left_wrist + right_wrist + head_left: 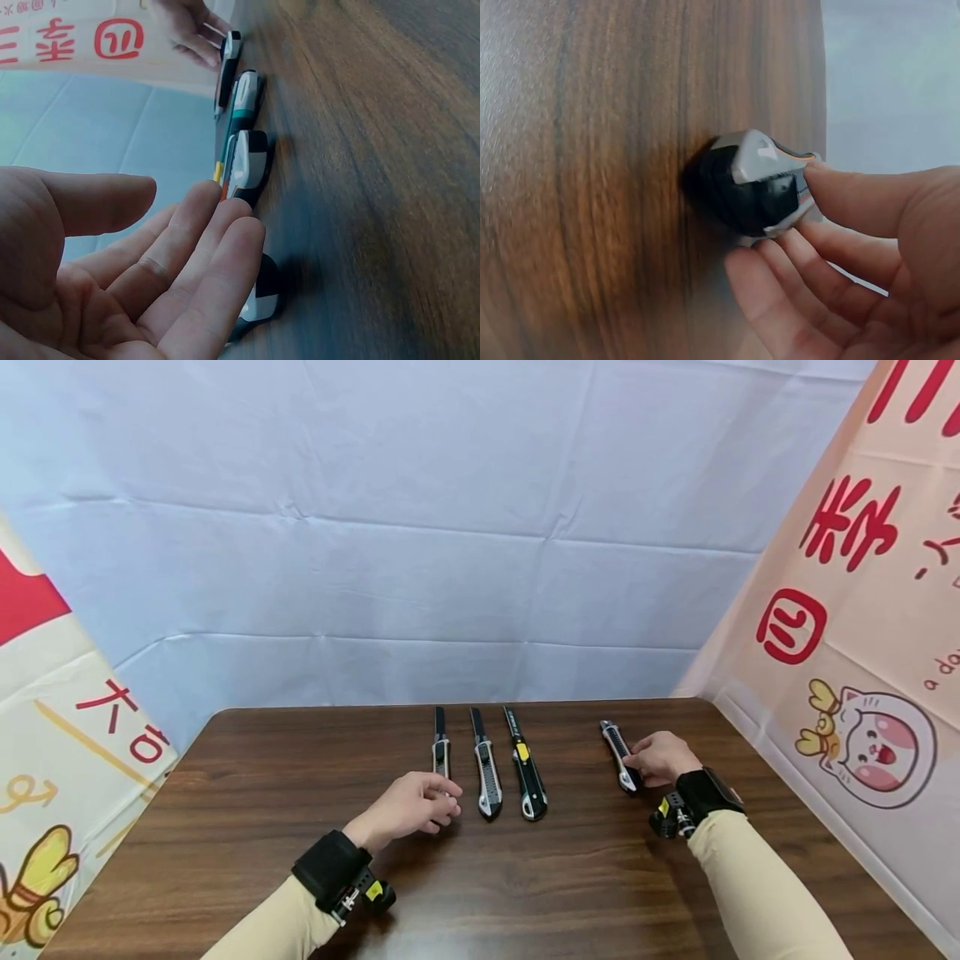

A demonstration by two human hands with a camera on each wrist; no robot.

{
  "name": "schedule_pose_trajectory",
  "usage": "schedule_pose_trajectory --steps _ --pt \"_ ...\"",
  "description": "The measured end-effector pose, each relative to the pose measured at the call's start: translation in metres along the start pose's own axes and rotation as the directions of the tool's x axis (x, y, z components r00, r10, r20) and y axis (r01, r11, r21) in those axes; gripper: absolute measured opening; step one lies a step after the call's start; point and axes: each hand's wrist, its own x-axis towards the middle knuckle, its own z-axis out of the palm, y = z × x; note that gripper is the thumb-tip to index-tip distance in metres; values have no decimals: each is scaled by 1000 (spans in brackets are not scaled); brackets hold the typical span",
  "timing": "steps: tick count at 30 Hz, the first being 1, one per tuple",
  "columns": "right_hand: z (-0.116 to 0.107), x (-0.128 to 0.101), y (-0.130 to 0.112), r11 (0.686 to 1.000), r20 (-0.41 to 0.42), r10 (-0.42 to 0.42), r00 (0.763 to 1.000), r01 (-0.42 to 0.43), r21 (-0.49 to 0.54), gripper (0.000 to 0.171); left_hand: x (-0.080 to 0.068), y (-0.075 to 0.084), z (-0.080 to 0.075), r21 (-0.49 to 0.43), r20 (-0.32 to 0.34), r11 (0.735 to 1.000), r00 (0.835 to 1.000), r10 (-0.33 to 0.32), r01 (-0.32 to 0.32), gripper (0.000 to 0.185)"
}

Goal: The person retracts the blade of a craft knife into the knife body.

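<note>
Four utility knives lie on a dark wooden table (225,827), blades pointing away from the person.

Right hand (660,758): thumb and fingers pinch the near end of the rightmost knife (619,757), which lies flat on the wood, well apart from the other three. The right wrist view shows its grey and black butt end between thumb and fingertips (780,255).

Left hand (411,806): fingers loosely bent, holding nothing, over the near end of the leftmost knife (441,752); whether it touches, I cannot tell.

Middle knife, grey (486,768), and knife with yellow slider (525,767): side by side, just beside the leftmost one, untouched.

Surround: pale blue cloth backdrop (450,527); printed banners at either side.
</note>
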Motion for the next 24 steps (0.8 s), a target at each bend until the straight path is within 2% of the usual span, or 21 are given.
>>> schedule_pose_trajectory --steps 5,8,11,15,19,24 --pt "-5 -10 -11 987 -135 -57 989 36 -155 41 -3 1 -1 15 -1 1000 1000 2 -2 30" --pt "-3 -16 -24 977 -182 -105 978 67 -203 41 -4 3 0 13 9 1000 1000 16 -16 31" --pt "5 -18 -40 976 -138 -149 979 123 -182 40 -5 3 0 6 21 1000 999 27 -27 31" --pt "24 -16 -60 970 -18 -191 981 186 -156 41 -5 4 1 7 23 999 999 32 -32 32" --pt "49 -14 -78 973 84 -184 979 194 -126 46 -7 4 3 10 23 999 999 33 -33 32" --pt "77 -13 -96 973 138 -195 971 210 -99 45 -8 5 5 2 18 1000 1000 25 -25 32"
